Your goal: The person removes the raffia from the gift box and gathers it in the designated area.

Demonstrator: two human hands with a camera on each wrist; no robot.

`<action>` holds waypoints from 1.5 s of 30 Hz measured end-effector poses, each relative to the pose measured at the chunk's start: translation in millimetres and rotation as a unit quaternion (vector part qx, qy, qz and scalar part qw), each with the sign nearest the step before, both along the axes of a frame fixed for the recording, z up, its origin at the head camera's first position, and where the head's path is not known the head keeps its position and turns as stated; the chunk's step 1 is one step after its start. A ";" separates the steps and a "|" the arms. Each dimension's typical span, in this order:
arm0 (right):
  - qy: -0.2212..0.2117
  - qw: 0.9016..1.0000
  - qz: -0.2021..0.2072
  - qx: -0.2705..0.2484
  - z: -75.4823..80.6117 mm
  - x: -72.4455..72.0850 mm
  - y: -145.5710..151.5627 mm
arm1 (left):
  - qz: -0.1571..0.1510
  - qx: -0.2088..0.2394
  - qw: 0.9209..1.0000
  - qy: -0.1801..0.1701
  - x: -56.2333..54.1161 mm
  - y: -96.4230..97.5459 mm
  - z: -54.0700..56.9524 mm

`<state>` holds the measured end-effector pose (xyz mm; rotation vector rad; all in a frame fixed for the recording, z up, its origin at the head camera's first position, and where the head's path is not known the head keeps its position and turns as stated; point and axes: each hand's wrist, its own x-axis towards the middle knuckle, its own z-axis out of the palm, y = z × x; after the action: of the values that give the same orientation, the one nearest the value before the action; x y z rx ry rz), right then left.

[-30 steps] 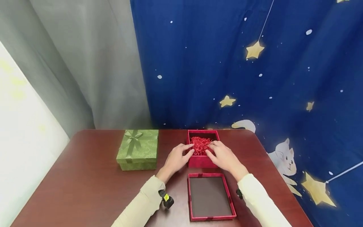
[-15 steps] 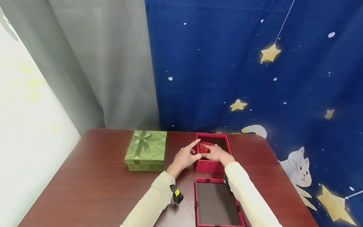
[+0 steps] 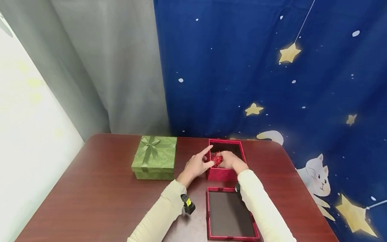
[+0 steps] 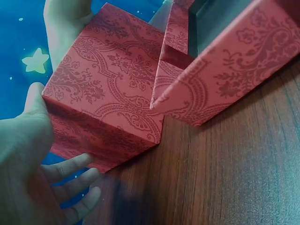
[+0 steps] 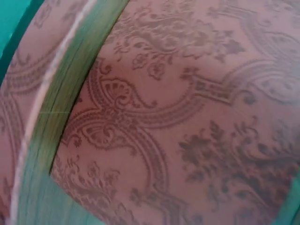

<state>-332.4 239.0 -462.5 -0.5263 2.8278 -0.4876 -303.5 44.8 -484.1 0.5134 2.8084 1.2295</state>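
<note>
Both our grips meet at the red shreds: the right grip (image 3: 229,160) bends into them (image 3: 216,159), though whether it pinches we cannot tell; the left grip (image 3: 195,166) is spread at the wall of the red box (image 3: 222,174). We should gather gently, left steadying. Nearer us than the grips lies the red lid (image 3: 231,215); leftward, the green box (image 3: 155,163).

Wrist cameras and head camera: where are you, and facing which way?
Head: on the head, facing forward and down at the red box; shows left hand, right hand, sleeves.
Left wrist: on that wrist, facing box and lid; shows left hand, part of right hand.
Right wrist: on that wrist, facing patterned red surfaces; no hand.
Head and left wrist share: red box.
</note>
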 end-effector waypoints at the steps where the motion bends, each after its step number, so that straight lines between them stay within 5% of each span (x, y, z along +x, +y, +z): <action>1: 0.016 1.000 0.004 -0.008 2.9 0.0 1.8 | 0.000 0.001 1.000 0.000 -0.5 -1.1 -0.1; 6: 0.086 0.995 0.011 -0.059 37.0 7.1 20.3 | 0.002 0.010 1.000 -0.006 -2.1 -2.6 -0.8; 11: 0.148 0.983 -0.038 -0.106 76.1 20.9 51.4 | 0.007 0.006 1.000 -0.015 -1.3 -4.7 -0.9; 15: 0.192 0.969 -0.089 -0.124 90.5 23.2 81.6 | 0.012 0.005 1.000 -0.013 -3.5 -8.8 1.5; 20: 0.183 0.966 -0.140 -0.118 69.8 19.0 116.7 | 0.013 0.004 1.000 -0.015 -6.9 -10.4 3.2; 28: 0.078 0.971 -0.218 -0.058 22.6 34.6 139.4 | 0.001 0.007 1.000 -0.014 -1.9 -3.5 4.9; 39: -0.044 0.966 -0.253 -0.014 1.3 48.3 147.1 | -0.005 0.012 1.000 -0.022 -0.5 1.7 4.4; 45: -0.082 0.959 -0.270 -0.015 5.3 57.1 139.4 | -0.012 0.020 0.999 -0.022 -2.9 -1.1 -0.4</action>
<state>-275.3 378.4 -457.2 0.2902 2.7771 -0.6330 -306.5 43.8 -484.6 0.5139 2.7383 1.2773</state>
